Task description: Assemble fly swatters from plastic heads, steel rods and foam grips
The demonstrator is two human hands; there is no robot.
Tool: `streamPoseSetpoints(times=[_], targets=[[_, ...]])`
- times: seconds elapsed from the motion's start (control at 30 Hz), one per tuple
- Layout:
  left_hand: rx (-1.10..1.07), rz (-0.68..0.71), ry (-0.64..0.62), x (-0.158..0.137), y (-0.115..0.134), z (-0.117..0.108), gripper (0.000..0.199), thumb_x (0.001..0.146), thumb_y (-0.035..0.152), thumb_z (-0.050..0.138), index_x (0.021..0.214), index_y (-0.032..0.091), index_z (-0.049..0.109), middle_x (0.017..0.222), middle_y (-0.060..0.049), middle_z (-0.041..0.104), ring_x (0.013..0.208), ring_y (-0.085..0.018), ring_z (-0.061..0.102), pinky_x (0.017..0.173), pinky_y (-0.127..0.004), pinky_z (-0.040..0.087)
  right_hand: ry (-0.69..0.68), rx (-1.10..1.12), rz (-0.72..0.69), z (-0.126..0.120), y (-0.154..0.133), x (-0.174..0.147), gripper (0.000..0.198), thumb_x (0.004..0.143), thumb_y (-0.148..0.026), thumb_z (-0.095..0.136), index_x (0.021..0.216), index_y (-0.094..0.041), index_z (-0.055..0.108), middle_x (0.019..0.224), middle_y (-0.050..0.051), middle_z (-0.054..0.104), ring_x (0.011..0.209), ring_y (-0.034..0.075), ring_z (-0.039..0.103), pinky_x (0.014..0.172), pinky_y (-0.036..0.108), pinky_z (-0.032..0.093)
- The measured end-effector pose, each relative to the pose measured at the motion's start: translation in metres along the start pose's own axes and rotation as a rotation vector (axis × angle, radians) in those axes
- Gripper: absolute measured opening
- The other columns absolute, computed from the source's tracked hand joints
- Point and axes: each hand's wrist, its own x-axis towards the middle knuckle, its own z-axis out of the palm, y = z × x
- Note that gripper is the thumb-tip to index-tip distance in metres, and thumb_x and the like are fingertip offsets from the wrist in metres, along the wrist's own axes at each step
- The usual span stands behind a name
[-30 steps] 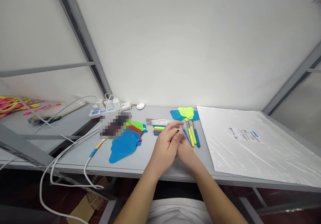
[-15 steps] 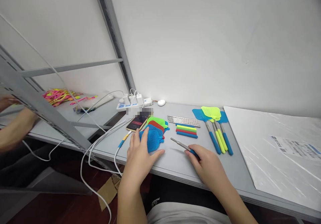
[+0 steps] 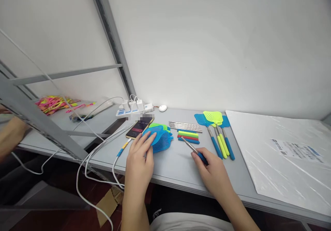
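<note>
A smooth gray table top (image 3: 173, 170) spreads out; clock directions run from between the hands. At 3 o'clock lies a flat rectangular package (image 3: 281, 176) in creased, glossy film. At 2 o'clock rest 4 swatters (image 3: 213, 118), mesh heads overlapping, metal shafts fanned. The left hand (image 3: 139, 158), at 9, has its fingers over perforated blue swatter heads (image 3: 162, 143) at 11; whether they grip, I cannot tell. The right hand (image 3: 210, 165), at 3, curls tightly around a slim, blue-handled metal rod (image 3: 188, 144). At 1 o'clock: shiny straight rods (image 3: 184, 126), then shorter tubular sleeves (image 3: 188, 137).
</note>
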Motion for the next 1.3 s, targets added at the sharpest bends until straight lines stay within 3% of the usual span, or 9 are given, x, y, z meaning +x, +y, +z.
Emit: streamPoseSetpoints(times=[0.17,0.33,0.43,0.53,0.6,0.7,0.83,1.1,1.3], targets=[[-0.085,0.247,0.018,-0.006,0.027,0.02,0.05,0.091,0.005,0.042,0.119,0.035,0.069,0.154,0.003,0.037,0.146,-0.029,0.02,0.114,-0.055,0.028,0.079,0.374,0.02,-0.003,0.0,-0.002,0.034,0.093,-0.052,0.049,0.103,-0.021,0.059,0.077,0.001,0.059,0.065,0.014,0.049,0.057,0.026,0.036],[-0.297,0.317,-0.069,-0.018,0.053,0.04,0.052,0.09,0.003,0.044,0.114,0.041,0.07,0.161,0.008,0.016,0.146,-0.032,0.018,0.114,-0.058,0.025,0.01,0.685,0.153,-0.007,0.005,-0.003,0.034,0.085,-0.053,0.061,0.091,-0.02,0.055,0.059,-0.006,0.042,0.047,0.007,0.03,0.043,0.022,0.023],[-0.669,0.129,0.042,-0.026,0.075,0.048,0.053,0.088,0.008,0.051,0.125,0.044,0.062,0.162,0.007,0.012,0.145,-0.032,0.023,0.112,-0.054,0.031,-0.021,0.898,0.228,-0.006,0.005,-0.004,0.033,0.085,-0.051,0.063,0.085,-0.022,0.048,0.054,-0.01,0.035,0.044,0.005,0.023,0.04,0.019,0.018],[-1.276,-0.218,0.128,-0.032,0.095,0.054,0.067,0.085,0.018,0.061,0.143,0.045,0.04,0.158,-0.003,0.029,0.138,-0.03,0.04,0.105,-0.047,0.043,0.04,0.989,0.254,-0.003,0.002,-0.005,0.033,0.085,-0.049,0.064,0.085,-0.023,0.045,0.052,-0.011,0.032,0.043,0.005,0.021,0.039,0.018,0.016],[-1.544,-0.474,-0.013,-0.036,0.105,0.059,0.063,0.085,0.026,0.065,0.143,0.036,0.044,0.146,-0.009,0.049,0.128,-0.029,0.052,0.102,-0.046,0.047,0.051,0.941,0.232,-0.004,-0.003,-0.005,0.031,0.086,-0.048,0.063,0.083,-0.022,0.046,0.053,-0.011,0.034,0.044,0.006,0.025,0.039,0.018,0.02],[-1.64,-0.786,-0.209,-0.04,0.11,0.065,0.048,0.083,0.032,0.07,0.128,0.02,0.061,0.125,-0.013,0.066,0.119,-0.03,0.06,0.104,-0.045,0.046,-0.038,0.719,0.096,-0.012,-0.011,-0.008,0.025,0.09,-0.043,0.059,0.084,-0.02,0.053,0.068,-0.004,0.052,0.061,0.009,0.048,0.055,0.021,0.039],[-1.7,-0.956,-0.148,-0.033,0.105,0.063,0.033,0.085,0.036,0.068,0.106,0.011,0.071,0.11,-0.016,0.072,0.112,-0.031,0.064,0.101,-0.045,0.049,-0.192,0.439,-0.041,-0.031,-0.014,-0.021,0.022,0.094,-0.039,0.053,0.111,-0.025,0.056,0.088,-0.001,0.06,0.081,0.014,0.054,0.073,0.025,0.043],[-1.711,-0.891,0.139,-0.018,0.091,0.038,0.019,0.084,0.03,0.068,0.094,0.014,0.071,0.095,-0.011,0.076,0.096,-0.033,0.071,0.087,-0.05,0.056,-0.136,0.105,-0.1,-0.047,0.006,-0.031,0.026,0.101,-0.037,0.038,0.103,-0.028,0.062,0.092,0.0,0.062,0.087,0.016,0.058,0.078,0.027,0.043],[-1.645,-0.792,0.104,-0.024,0.094,0.038,0.026,0.086,0.032,0.066,0.108,0.017,0.068,0.105,-0.012,0.074,0.089,-0.03,0.073,0.078,-0.045,0.06,-0.121,-0.031,-0.153,-0.04,-0.002,-0.03,0.023,0.1,-0.036,0.041,0.104,-0.028,0.063,0.092,0.001,0.06,0.08,0.015,0.058,0.073,0.027,0.043]])
